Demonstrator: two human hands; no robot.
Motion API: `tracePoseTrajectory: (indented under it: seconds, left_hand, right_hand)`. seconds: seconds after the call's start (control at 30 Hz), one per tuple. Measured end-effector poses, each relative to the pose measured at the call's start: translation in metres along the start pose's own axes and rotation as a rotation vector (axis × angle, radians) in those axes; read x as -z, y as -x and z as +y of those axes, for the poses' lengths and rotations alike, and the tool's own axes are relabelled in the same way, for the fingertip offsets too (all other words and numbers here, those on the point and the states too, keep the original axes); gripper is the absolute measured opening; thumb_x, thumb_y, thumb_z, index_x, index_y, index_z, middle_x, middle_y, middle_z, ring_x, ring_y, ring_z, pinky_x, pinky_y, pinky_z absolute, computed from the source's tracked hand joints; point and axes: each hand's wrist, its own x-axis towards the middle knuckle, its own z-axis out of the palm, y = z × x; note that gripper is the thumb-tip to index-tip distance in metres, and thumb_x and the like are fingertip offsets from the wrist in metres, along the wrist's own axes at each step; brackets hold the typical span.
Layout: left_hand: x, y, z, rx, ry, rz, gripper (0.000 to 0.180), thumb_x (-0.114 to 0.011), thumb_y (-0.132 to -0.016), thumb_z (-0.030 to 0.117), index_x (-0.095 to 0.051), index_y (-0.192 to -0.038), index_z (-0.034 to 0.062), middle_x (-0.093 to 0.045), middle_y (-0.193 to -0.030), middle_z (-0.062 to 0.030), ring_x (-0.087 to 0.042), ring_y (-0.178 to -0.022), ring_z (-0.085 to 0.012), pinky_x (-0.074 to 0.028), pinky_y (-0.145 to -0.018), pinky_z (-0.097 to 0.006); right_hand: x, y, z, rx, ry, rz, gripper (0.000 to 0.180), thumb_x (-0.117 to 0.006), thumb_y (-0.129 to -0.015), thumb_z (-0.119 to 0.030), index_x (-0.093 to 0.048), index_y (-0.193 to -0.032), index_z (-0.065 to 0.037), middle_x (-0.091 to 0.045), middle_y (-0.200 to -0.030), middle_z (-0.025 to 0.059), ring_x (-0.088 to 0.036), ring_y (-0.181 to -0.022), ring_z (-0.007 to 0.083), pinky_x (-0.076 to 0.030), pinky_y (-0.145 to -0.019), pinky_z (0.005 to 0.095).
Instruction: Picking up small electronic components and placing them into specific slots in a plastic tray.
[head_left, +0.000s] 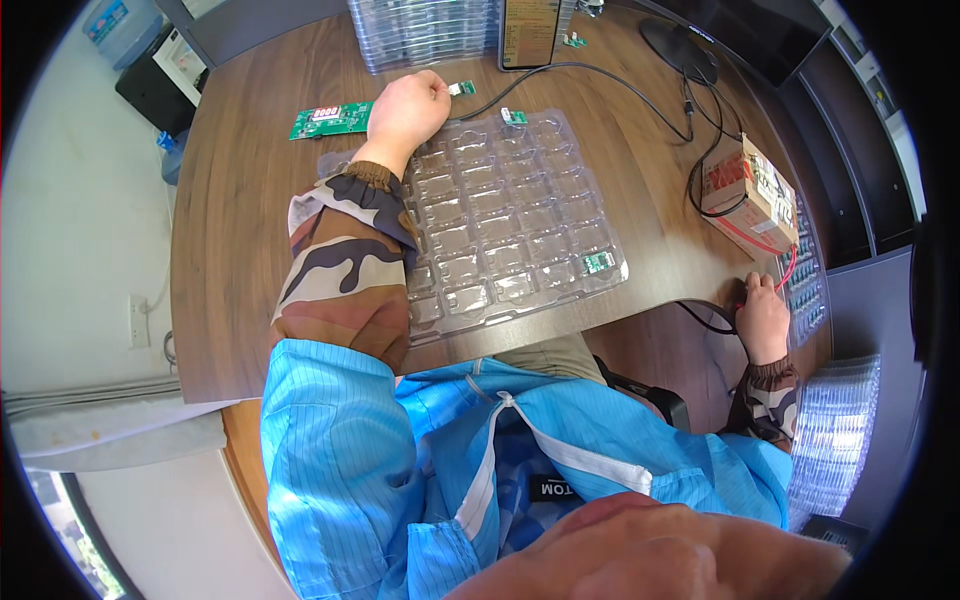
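I am sitting at a dark wooden table (250, 250) by a pale wall, with a monitor base (680, 48) standing at the table's far right edge and a stack of clear trays (420, 30) at its far side. My left hand (408, 108) is reaching far forward, fingers curled shut, pinching a small green circuit board (461, 88) between its fingertips, just past the far edge of the clear plastic blister tray (500, 220) that is lying in front of me. My camouflage sleeve (345, 260) is resting across the tray's left side. The tray is made of rows of shallow pockets — one small green module (598, 262) is sitting in a pocket near its right near corner, and another small green piece (513, 116) is lying at its far edge beside a black cable (600, 75). To the left of my left hand a longer green circuit board (330, 120) is lying flat on the wood.

My right hand (762, 318) is reaching out to the right edge of the table, fingers bent down onto a tray of small parts (805, 285) there — I cannot tell whether it is gripping anything. Just beyond it a cardboard box (750, 195) with red wires is standing on the table. Another stack of clear trays (835, 430) is sitting low at my right side.
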Motion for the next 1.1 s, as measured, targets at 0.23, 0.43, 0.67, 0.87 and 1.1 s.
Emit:
tracePoseTrajectory:
  seconds: [0.23,0.43,0.67,0.87,1.1]
  left_hand:
    - [0.002,-0.008,0.004,-0.027,0.005,0.019,0.024,-0.05,-0.076,0.026,-0.061,-0.084,0.0059,-0.061,-0.077,-0.0129,-0.058,-0.076,-0.0288,-0.045,-0.069,-0.036]
    - [0.0,-0.006,0.0,-0.014,0.003,0.017,0.024,-0.051,-0.076,0.026,-0.061,-0.084,0.0061,-0.062,-0.078,-0.0128,-0.058,-0.077,-0.0288,-0.045,-0.069,-0.036]
    - [-0.001,-0.002,0.003,-0.014,0.006,0.024,0.024,-0.05,-0.075,0.026,-0.061,-0.085,0.0066,-0.062,-0.08,-0.0128,-0.058,-0.078,-0.0296,-0.045,-0.069,-0.037]
    - [-0.001,-0.004,-0.002,-0.042,0.018,0.028,0.024,-0.05,-0.075,0.026,-0.061,-0.084,0.0065,-0.061,-0.079,-0.013,-0.058,-0.078,-0.0302,-0.045,-0.069,-0.037]
    - [0.004,-0.007,0.002,0.001,0.022,-0.005,0.023,-0.05,-0.076,0.026,-0.062,-0.084,0.0085,-0.062,-0.079,-0.0113,-0.058,-0.078,-0.0286,-0.045,-0.069,-0.037]
  right_hand:
    - [0.0,-0.002,0.003,0.022,0.102,0.029,0.017,-0.05,-0.07,-0.002,-0.045,-0.086,-0.002,-0.051,-0.085,0.013,-0.059,-0.065,0.0265,-0.048,-0.052,0.0334]
    - [-0.003,-0.009,0.003,0.04,0.098,0.001,0.015,-0.049,-0.071,-0.001,-0.046,-0.085,-0.003,-0.052,-0.084,0.0132,-0.059,-0.066,0.0279,-0.048,-0.054,0.0349]
    - [0.001,-0.008,0.011,0.056,0.032,-0.09,0.017,-0.049,-0.068,-0.001,-0.047,-0.085,-0.003,-0.053,-0.085,0.0144,-0.059,-0.069,0.0317,-0.048,-0.058,0.0384]
    - [0.051,0.002,0.001,0.193,-0.023,-0.007,0.037,-0.065,-0.064,-0.015,-0.049,-0.096,-0.006,-0.056,-0.081,0.0121,-0.059,-0.067,0.0302,-0.048,-0.06,0.0355]
    - [0.122,-0.057,-0.086,0.554,-0.729,0.287,0.008,-0.056,-0.075,-0.012,-0.057,-0.077,-0.005,-0.058,-0.07,0.0126,-0.057,-0.066,0.0286,-0.045,-0.057,0.034]
